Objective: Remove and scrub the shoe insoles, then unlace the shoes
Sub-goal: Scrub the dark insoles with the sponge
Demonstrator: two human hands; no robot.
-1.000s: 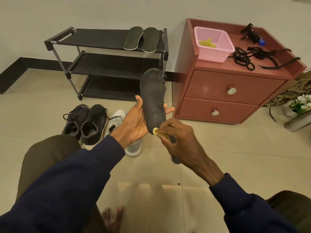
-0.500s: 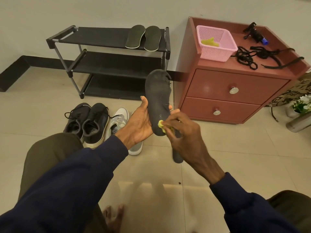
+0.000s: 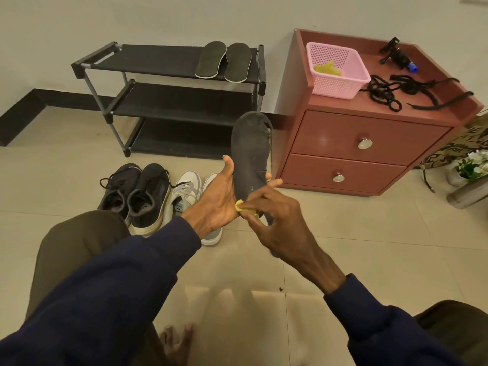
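A black shoe rack [image 3: 158, 60] stands against the wall beside a red nightstand [image 3: 343, 136], which bears a pink basket [image 3: 335, 85]. White flowers [image 3: 475, 161] sit at the right.

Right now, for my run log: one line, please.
step: scrub insole | left hand: holds insole | right hand: pinches yellow scrubber

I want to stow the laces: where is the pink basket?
In the head view, the pink basket sits upper right, on top of the red drawer cabinet, just left of the black laces.
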